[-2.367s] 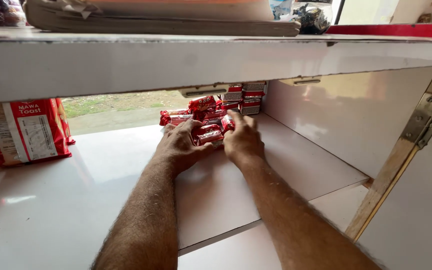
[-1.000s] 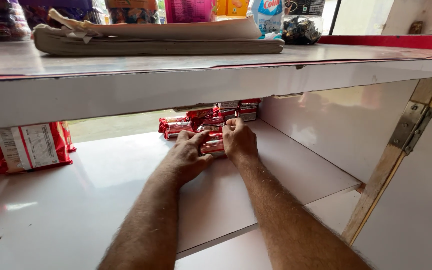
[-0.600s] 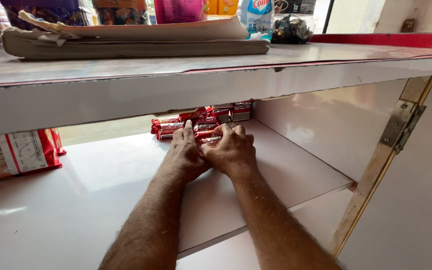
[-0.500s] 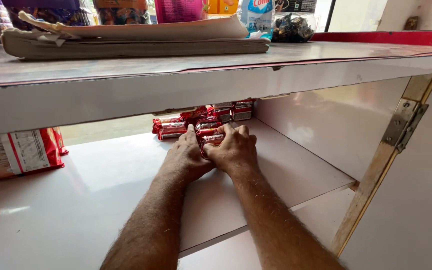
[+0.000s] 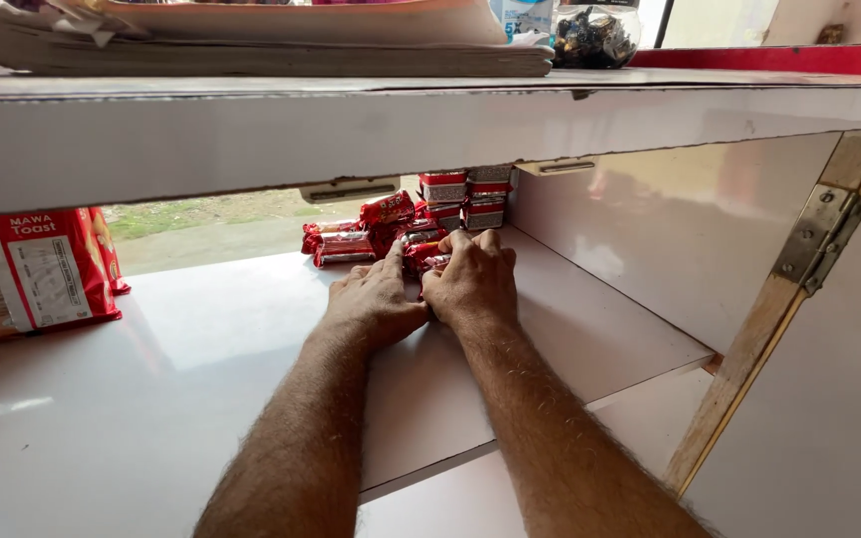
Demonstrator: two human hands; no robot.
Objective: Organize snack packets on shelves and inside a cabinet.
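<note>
Both my arms reach into a white cabinet shelf point(image 5: 201, 379). My left hand point(image 5: 376, 299) and my right hand point(image 5: 472, 279) lie side by side, fingers curled over a heap of small red snack packets point(image 5: 391, 214) at the back of the shelf. The right hand's fingers close over a red packet point(image 5: 429, 261); the left hand's fingertips rest on the packets next to it. More small red and white packs point(image 5: 465, 194) are stacked upright behind the heap, against the right wall.
A large red and white bag point(image 5: 32, 269) stands at the shelf's left end. Above, the counter top point(image 5: 430, 110) holds a flat pile of cardboard point(image 5: 251, 45) and a clear jar point(image 5: 595, 35). The cabinet door with a metal hinge point(image 5: 817, 239) stands open at right.
My hands have drawn closer together on the red packets and pulled slightly toward me. The view has tilted a little, showing less of the counter top.
</note>
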